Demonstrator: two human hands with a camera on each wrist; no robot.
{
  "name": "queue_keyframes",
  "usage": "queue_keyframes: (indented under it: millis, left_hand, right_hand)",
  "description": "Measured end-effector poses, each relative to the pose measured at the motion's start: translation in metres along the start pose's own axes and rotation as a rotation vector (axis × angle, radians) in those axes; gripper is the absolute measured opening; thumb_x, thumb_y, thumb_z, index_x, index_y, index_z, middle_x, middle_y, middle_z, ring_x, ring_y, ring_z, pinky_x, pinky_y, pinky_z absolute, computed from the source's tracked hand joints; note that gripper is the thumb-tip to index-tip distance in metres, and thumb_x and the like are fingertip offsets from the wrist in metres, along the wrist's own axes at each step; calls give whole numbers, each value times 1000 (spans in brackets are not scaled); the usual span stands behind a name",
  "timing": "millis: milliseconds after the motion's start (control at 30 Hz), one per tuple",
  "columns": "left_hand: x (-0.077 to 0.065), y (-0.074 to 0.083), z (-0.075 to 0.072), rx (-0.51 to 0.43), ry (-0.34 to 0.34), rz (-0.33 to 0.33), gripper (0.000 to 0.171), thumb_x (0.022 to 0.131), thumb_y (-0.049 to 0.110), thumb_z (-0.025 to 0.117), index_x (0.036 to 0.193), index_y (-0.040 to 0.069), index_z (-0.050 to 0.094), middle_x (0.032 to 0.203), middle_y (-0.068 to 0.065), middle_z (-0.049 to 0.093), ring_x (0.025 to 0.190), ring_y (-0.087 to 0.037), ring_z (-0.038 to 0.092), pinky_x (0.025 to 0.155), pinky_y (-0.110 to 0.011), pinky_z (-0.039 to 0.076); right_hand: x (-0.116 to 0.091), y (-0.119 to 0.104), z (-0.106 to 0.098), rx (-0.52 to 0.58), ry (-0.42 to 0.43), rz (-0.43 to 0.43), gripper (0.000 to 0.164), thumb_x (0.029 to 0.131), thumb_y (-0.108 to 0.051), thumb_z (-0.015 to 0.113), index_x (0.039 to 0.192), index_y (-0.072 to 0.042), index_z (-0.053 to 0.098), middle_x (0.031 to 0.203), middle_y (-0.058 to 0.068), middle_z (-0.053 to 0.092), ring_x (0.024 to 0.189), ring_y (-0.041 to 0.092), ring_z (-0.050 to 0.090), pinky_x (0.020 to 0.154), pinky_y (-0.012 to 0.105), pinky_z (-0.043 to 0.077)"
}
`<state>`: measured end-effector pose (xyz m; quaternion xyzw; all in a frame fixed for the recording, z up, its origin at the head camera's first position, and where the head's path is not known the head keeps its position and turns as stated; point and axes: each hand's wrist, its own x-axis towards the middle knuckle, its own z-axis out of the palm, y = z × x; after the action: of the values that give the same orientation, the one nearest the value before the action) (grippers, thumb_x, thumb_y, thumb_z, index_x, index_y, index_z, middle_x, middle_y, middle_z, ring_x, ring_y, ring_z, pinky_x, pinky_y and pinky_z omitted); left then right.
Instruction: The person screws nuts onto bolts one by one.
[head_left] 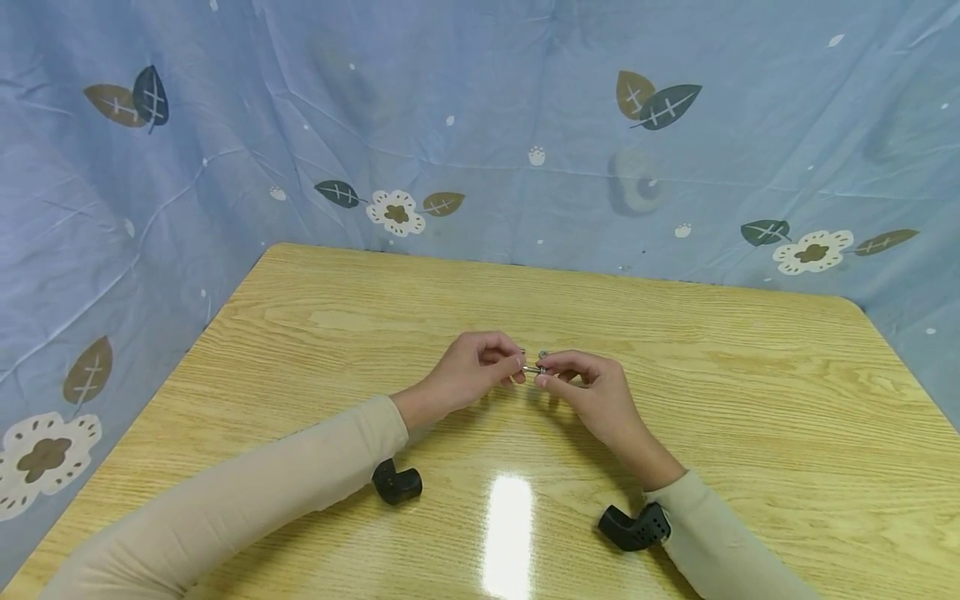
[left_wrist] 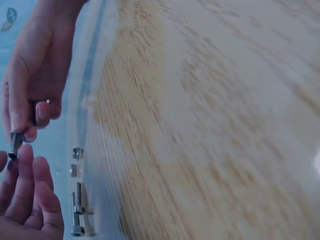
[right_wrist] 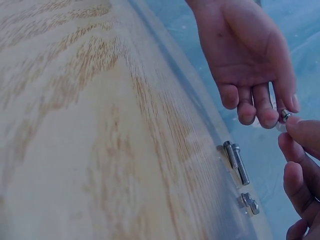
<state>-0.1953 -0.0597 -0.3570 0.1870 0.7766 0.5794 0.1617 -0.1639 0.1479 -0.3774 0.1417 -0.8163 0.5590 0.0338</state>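
Note:
My left hand (head_left: 474, 371) pinches one end of a small metal bolt (head_left: 532, 369) between thumb and fingertips, above the table. From the other side my right hand (head_left: 596, 393) pinches a metal nut (left_wrist: 16, 137) at the bolt's opposite end. How far the nut sits on the thread cannot be told. Two loose bolts (right_wrist: 237, 162) lie side by side on the table near the hands. Close by them are two loose nuts (left_wrist: 75, 154). In the head view the hands hide most of these loose pieces.
The wood-grain table (head_left: 337, 333) stands against a blue patterned curtain (head_left: 495, 100) at the back and sides. Black wrist-worn devices (head_left: 636, 527) sit by both forearms. A bright reflection lies on the tabletop toward the front.

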Motion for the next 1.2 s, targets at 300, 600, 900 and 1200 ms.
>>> queue_keyframes:
  millis: [300, 600, 900, 1200]
  left_hand:
    - [-1, -1, -1, 23, 7, 31, 9, 93, 15, 66, 100, 9, 68, 94, -9, 69, 87, -29, 67, 76, -35, 57]
    - [-2, 1, -1, 80, 28, 16, 14, 90, 21, 70, 102, 14, 69, 101, -1, 66, 89, -17, 63, 76, -31, 52]
    - [0, -2, 0, 29, -6, -4, 15, 96, 19, 61, 105, 8, 68, 96, -10, 70, 91, -29, 67, 79, -35, 57]
    - [0, -2, 0, 98, 30, 28, 7, 91, 18, 69, 98, 16, 70, 96, -2, 67, 87, -19, 63, 73, -31, 51]
  right_hand:
    - [0, 2, 0, 4, -1, -7, 18, 87, -16, 73, 104, -11, 73, 90, 4, 70, 78, 8, 64, 71, 27, 53]
    - [0, 2, 0, 3, 1, -6, 18, 87, -15, 73, 104, -10, 74, 92, 5, 71, 78, 9, 64, 71, 26, 53]
    - [0, 2, 0, -1, 6, 0, 18, 87, -17, 73, 105, -11, 73, 93, 5, 71, 79, 9, 64, 73, 27, 53]
    - [-1, 2, 1, 5, 1, -8, 19, 87, -16, 73, 105, -9, 73, 91, 4, 71, 78, 9, 64, 73, 27, 52]
